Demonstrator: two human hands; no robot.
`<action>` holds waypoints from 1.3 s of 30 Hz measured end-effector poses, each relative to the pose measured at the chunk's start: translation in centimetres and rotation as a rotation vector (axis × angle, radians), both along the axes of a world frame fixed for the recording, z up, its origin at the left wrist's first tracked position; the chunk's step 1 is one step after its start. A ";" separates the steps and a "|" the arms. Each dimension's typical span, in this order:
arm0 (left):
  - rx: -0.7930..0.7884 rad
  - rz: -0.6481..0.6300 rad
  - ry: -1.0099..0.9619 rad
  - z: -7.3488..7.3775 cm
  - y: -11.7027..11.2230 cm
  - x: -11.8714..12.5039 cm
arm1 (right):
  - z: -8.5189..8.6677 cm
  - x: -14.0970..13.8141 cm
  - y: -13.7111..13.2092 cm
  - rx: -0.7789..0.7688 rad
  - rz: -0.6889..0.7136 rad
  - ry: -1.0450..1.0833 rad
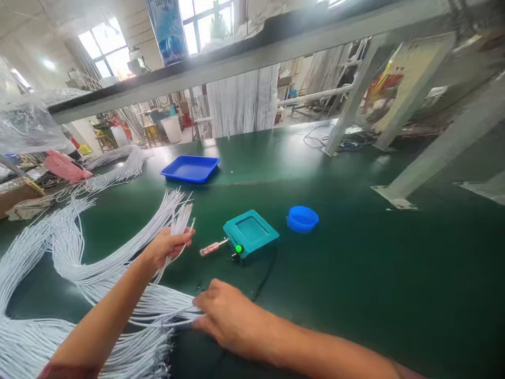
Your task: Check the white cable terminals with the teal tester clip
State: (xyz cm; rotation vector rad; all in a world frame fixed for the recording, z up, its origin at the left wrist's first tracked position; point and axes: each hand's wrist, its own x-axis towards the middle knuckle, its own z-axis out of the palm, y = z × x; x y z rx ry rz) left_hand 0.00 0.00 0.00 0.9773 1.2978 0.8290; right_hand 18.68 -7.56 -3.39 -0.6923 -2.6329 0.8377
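Observation:
My left hand [168, 246] is closed around a small bunch of white cords [181, 220], whose ends stick up above the fingers. To its lower right, my right hand [226, 313] pinches at the ends of more white cords [173, 305] lying on the green table [335, 295]. How many cords its fingers hold is hidden. Large bundles of the same cords [71, 258] spread over the left side of the table. Beyond my hands sits a teal square device [252, 231] with a green knob [239, 248] and a pinkish-handled tool [213, 247] beside it.
A round blue bowl [302, 219] stands right of the teal device, and a blue tray [191, 168] lies farther back. Slanted metal legs [442, 142] hold a shelf [236, 58] over the table's far side. A pink bag [67, 167] rests at the far left.

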 end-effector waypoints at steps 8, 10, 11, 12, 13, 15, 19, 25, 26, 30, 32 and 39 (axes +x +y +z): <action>-0.006 0.009 -0.055 -2.3 -4.2 0.0 | -0.2 -0.9 5.8 -0.605 -0.484 0.619; -0.003 -0.001 -0.070 -2.6 -4.2 0.4 | -0.8 -1.5 6.1 -0.681 -0.488 0.675; 0.000 0.000 -0.073 -2.7 -4.2 0.6 | -1.0 -1.7 6.2 -0.693 -0.499 0.693; 0.001 0.004 -0.073 -2.7 -4.2 0.9 | -1.2 -1.9 6.3 -0.698 -0.513 0.707; 0.003 0.014 -0.069 -2.7 -4.2 1.1 | -1.3 -2.0 6.3 -0.699 -0.533 0.719; 0.007 0.050 -0.059 -2.6 -4.3 1.5 | -1.4 -2.2 6.4 -0.691 -0.574 0.738; 0.023 0.094 -0.082 -2.6 -4.4 1.7 | -1.5 -2.4 6.7 -0.704 -0.637 0.772; 0.030 0.140 -0.087 -3.6 -4.2 0.8 | -1.4 -3.0 6.8 -0.971 -0.534 0.910; 0.031 0.136 -0.098 -3.8 -4.2 0.6 | -1.4 -3.1 6.8 -1.041 -0.501 0.933; 0.061 0.081 -0.141 -4.0 -4.3 0.2 | -1.5 -3.3 6.7 -1.320 -0.371 0.992; 0.070 0.059 -0.148 -3.9 -4.3 0.1 | -1.5 -3.2 6.7 -1.438 -0.310 0.997; 0.082 0.108 -0.125 -3.6 -4.5 0.0 | -0.6 -1.8 7.1 -1.166 -0.334 0.829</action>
